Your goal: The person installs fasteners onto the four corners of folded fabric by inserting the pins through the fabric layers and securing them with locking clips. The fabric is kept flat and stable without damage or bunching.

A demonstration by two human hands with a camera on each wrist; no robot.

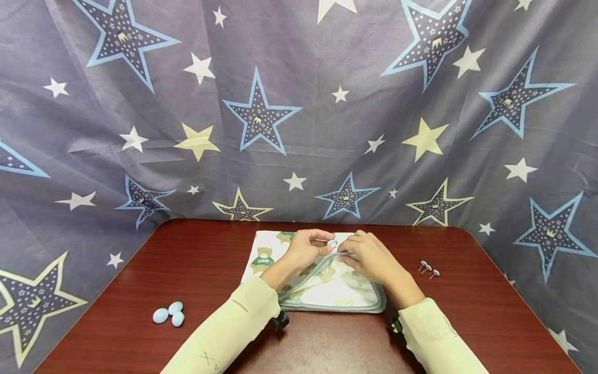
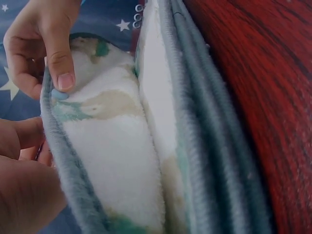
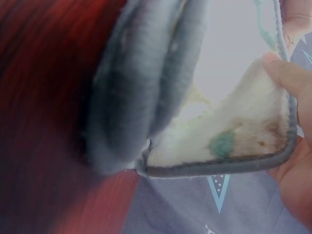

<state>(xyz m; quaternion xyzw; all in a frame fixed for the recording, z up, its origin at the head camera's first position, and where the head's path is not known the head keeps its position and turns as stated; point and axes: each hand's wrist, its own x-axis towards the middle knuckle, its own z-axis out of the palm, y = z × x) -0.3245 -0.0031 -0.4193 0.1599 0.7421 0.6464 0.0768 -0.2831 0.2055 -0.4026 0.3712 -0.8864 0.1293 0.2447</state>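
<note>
A folded white blanket with teddy bears and grey-green edging lies on the table. Its top layer is lifted towards the far side. My right hand pinches this raised edge, with its thumb on the inner face. Beside that thumb, a small light blue piece shows against the fabric in the left wrist view. My left hand is behind the raised edge, its thumb and index finger around a small round light blue piece. The blanket partly hides its fingers in the left wrist view.
Three light blue egg-shaped caps lie at the table's left. Three short pins with round pale heads lie at the right. The reddish-brown table ends at a star-patterned grey cloth behind and at the sides.
</note>
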